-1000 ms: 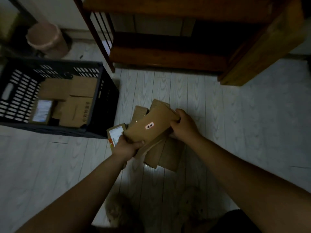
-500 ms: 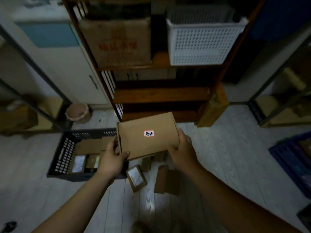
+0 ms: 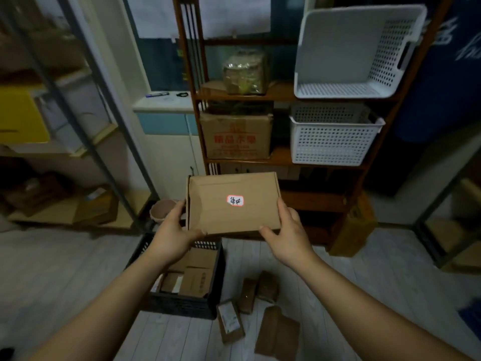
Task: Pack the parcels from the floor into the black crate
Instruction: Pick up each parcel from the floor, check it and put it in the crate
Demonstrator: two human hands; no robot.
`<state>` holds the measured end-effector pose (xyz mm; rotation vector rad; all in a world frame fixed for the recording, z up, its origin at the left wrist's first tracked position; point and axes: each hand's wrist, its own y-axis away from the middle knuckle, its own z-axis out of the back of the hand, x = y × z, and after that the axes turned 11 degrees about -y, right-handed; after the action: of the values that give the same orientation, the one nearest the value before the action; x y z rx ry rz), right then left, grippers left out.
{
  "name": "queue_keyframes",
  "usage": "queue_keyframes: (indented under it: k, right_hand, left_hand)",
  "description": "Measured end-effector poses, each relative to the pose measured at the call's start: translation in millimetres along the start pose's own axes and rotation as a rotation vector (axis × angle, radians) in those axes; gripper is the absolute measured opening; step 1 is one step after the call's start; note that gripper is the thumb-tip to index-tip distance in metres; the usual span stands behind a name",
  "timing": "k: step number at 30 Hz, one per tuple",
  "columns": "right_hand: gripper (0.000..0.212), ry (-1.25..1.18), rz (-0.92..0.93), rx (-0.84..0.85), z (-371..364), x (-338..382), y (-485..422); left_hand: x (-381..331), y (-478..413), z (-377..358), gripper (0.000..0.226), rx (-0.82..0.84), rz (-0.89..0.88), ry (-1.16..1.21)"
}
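Observation:
I hold a flat brown cardboard parcel (image 3: 234, 204) with a small red-edged white label up in front of me, well above the floor. My left hand (image 3: 174, 234) grips its lower left corner and my right hand (image 3: 286, 230) grips its lower right corner. Below the hands the black crate (image 3: 216, 290) stands on the floor with several brown parcels lying in it; my left forearm hides its left part. Several more parcels lie on the floor right of the crate, among them a labelled box (image 3: 230, 321) and flat brown packs (image 3: 278, 334).
A wooden shelf unit (image 3: 325, 199) stands straight ahead with white baskets (image 3: 333, 136) and a printed carton (image 3: 235, 136). A metal rack (image 3: 86, 136) fills the left side, another rack (image 3: 442, 204) the right. A pinkish bin (image 3: 162, 211) sits behind the crate.
The parcel has been lifted from the floor pile to chest height and turned label-side up. My view has risen from the floor to the shelves.

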<state>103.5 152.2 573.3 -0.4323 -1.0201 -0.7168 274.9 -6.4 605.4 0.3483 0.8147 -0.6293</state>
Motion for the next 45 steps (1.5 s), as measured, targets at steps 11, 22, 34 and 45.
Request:
queue_keyframes:
  k: [11,22,34,45]
  right_hand:
    - [0.082,-0.127,0.072,-0.024,-139,106,-9]
    - [0.086,-0.093,0.001,0.021,-283,154,-22]
    - [0.086,-0.07,-0.036,0.077,-370,150,-143]
    - [0.085,-0.016,-0.178,0.082,-423,132,-219]
  left_hand:
    - [84,-14,144,0.09,-0.132,-0.101,-0.185]
    - [194,-52,245,0.091,-0.066,-0.087,-0.251]
    - [255,-174,272,0.081,-0.06,-0.034,-0.417]
    - [303,-286,262,0.07,0.123,0.025,-0.554]
